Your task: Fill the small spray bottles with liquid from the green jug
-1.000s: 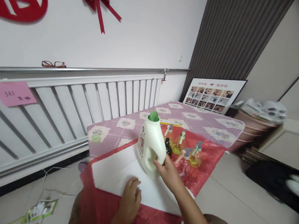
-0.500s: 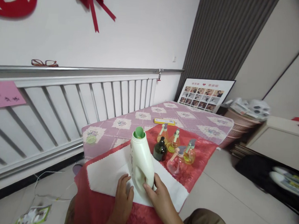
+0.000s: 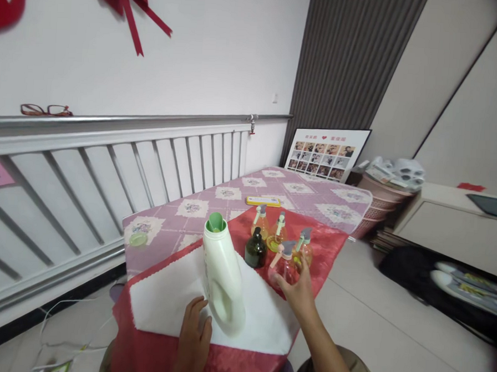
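A pale green detergent jug (image 3: 222, 279) with an uncapped green spout stands upright on a white cloth (image 3: 163, 292). Close to its lower left side lies my left hand (image 3: 194, 333), empty, with its fingers loosely bent and apart. My right hand (image 3: 300, 291) has its thumb and fingers around a clear pinkish spray bottle (image 3: 285, 267) with a grey and pink trigger head. Behind and beside it stand a dark green pump bottle (image 3: 255, 253) and several spray bottles holding yellowish liquid, among them one at the back (image 3: 260, 224) and one at centre (image 3: 276, 237).
Beneath the white cloth is a red cloth (image 3: 324, 240) over a purple patterned tablecloth (image 3: 227, 193). A yellow-edged flat case (image 3: 263, 201) and a pale green cap (image 3: 138, 239) lie on the table. A radiator (image 3: 183, 166) runs along the wall; pink baskets (image 3: 370, 203) stand at the right.
My right hand has let go of the jug and moved right to the pinkish spray bottle. The jug now stands by itself. The view has turned slightly right.
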Tool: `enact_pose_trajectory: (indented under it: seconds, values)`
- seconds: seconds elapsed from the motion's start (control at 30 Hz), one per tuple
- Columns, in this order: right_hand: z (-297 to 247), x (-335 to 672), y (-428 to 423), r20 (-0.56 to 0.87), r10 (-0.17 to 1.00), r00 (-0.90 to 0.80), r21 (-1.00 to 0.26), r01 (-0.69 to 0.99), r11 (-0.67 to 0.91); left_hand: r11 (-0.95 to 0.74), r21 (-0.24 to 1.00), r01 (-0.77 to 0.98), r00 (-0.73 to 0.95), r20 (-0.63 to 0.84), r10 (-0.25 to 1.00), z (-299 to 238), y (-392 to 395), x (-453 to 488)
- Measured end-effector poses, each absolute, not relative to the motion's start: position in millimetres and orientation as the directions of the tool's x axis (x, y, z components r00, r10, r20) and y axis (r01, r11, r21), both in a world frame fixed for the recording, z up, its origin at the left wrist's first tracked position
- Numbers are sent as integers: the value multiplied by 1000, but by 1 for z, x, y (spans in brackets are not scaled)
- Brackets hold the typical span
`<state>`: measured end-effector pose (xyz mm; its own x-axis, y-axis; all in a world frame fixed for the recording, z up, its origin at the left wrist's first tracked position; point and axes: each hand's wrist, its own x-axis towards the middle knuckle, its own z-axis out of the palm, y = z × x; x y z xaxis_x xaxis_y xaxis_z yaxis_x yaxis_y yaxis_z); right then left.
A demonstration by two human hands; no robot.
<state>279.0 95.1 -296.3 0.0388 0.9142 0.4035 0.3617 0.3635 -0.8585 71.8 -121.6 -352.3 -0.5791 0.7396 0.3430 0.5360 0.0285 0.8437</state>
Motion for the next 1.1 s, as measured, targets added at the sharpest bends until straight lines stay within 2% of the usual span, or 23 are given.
enact_pose_trajectory:
  seconds: [0.43, 0.6, 0.7, 0.8, 0.97, 1.1]
  values:
    - [-301, 271, 99, 386, 921, -52, -828, 421, 371, 28, 835, 549, -571, 350, 742, -344, -121, 74]
    - [-276, 284, 63, 381, 921, -88, -834, 399, 383, 24, 840, 542, -579, 352, 735, -344, -121, 74]
    - [-258, 295, 29, 308, 937, -163, -859, 376, 348, 16, 850, 526, -590, 351, 727, -346, -121, 74]
    - [-248, 309, 0, 328, 921, -212, -830, 401, 388, -16, 858, 513, -600, 372, 709, -346, -122, 74]
    - [-238, 318, -35, 357, 830, -429, -855, 208, 475, -80, 853, 516, -597, 426, 680, -329, -132, 76]
    - [-215, 302, -61, 344, 774, -531, -883, 98, 460, -197, 865, 461, -554, 455, 697, -303, -148, 82]
